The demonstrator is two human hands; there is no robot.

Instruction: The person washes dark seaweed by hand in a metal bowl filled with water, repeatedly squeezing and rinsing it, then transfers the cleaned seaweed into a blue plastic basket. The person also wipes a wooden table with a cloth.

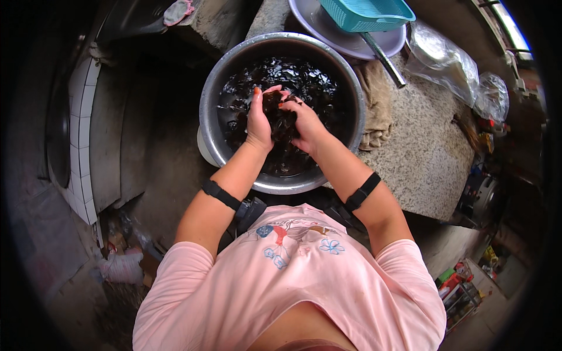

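Note:
Before me stands a round metal basin (pixel 207 109) of water. Dark brown, frilly pieces (pixel 327 94) that look like wood ear mushroom fill much of it. My left hand (pixel 260 118) cups one side of a wet clump of these pieces (pixel 283 116), thumb up with an orange nail. My right hand (pixel 307 123) holds the same clump from the other side, its fingers curled over the top. Both hands are over the middle of the basin at the water, and some fingertips are hidden by the clump.
Right of the basin, a brown cloth (pixel 376 105) lies on a speckled stone counter (pixel 421 149). Behind it are a pale purple basin (pixel 303 19), a teal plastic basket (pixel 369 19), a metal tube (pixel 384 61) and a clear plastic bag (pixel 443 61). A white-tiled edge (pixel 82 131) is at left.

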